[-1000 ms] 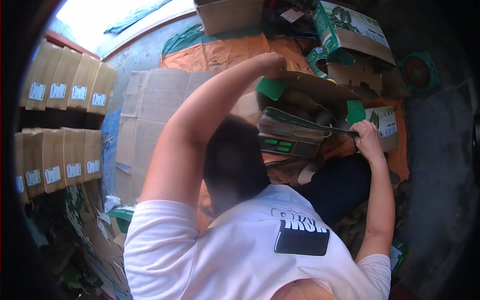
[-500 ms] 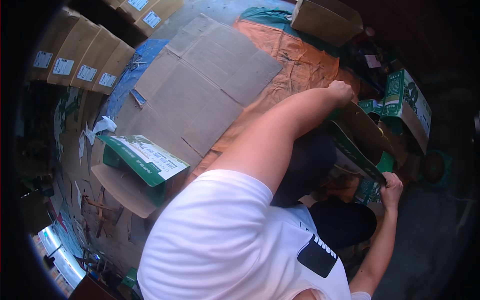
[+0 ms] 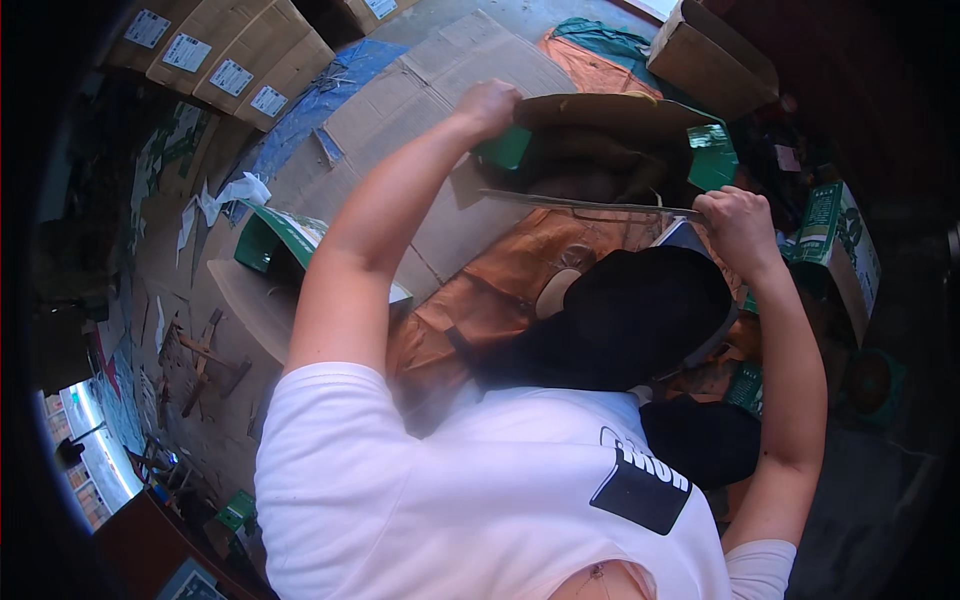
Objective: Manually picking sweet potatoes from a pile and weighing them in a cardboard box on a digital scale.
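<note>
carton: brown and green carton (image 3: 610,140) is held up in front of me, above the orange sheet (image 3: 520,270) on the floor, with its open flaps facing me.
left hand: my left hand (image 3: 490,105) is closed on the far left edge of the top flap; i judge it holds the flap up so the box stays open.
right hand: my right hand (image 3: 738,225) is closed on the right end of the near flap edge, a thin pale strip that runs across.
grip: both grips are narrow, fingers wrapped on cardboard, nothing else in them.
why: two hands at opposite ends seem to keep the carton steady.
around: flat cardboard sheets (image 3: 440,80) lie on the floor, and a green printed box (image 3: 840,240) stands at the right.
</note>
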Motion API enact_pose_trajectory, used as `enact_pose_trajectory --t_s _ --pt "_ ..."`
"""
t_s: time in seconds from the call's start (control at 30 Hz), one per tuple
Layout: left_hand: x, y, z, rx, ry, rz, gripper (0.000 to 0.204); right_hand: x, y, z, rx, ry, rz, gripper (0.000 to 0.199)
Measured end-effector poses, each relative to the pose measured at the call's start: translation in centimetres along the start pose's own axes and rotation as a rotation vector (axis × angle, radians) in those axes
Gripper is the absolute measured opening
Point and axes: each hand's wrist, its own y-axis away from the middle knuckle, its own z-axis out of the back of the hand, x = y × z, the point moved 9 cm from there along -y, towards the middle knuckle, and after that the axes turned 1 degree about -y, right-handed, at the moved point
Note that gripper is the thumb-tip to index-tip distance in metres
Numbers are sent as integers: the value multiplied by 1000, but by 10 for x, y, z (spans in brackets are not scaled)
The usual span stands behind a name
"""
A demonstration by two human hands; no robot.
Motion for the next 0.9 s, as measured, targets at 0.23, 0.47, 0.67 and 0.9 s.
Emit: enact_pose_trajectory --t_s 0.23,0.47,0.67,0.9 --pt "151 73 82 36 -180 208 19 140 -90 -58 70 -298 185 8" --pt "218 104 65 493 -696 -89 19 295 -96 -100 255 -699 284 16" --pt "327 169 63 375 -572 218 21 303 -75 -63 0 -974 483 15" --pt "320 118 77 35 -382 360 31 120 9 11 -464 -793 125 16"
